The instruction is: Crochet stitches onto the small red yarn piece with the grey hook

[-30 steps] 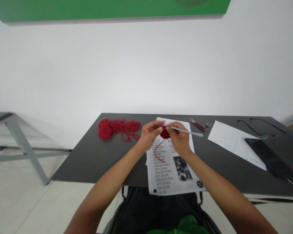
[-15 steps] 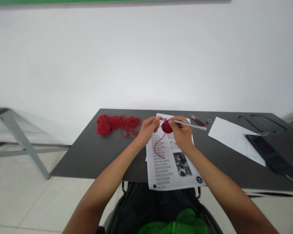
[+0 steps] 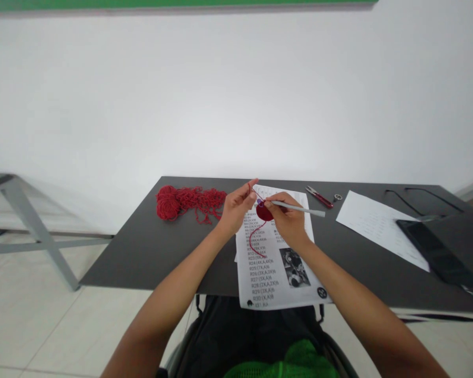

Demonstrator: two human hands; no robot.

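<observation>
On the printed sheet (image 3: pixel 276 273), legible lines run R24:(4X,A,4X)6, R25:(7X,A)6, R26:(3X,A,3X)6, R27:(5X,A)6, R28:(2X,A,2X)6, R29:(3X,A)6 and R30:(X,A)8. Its upper lines are too small to read surely; the writing on the white sheet (image 3: pixel 382 231) to the right is too faint to make out.

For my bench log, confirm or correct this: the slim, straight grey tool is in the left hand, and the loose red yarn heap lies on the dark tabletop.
One error: the head view shows the slim, straight grey tool in the right hand, not the left hand. The loose red yarn heap does lie on the dark tabletop.
</observation>
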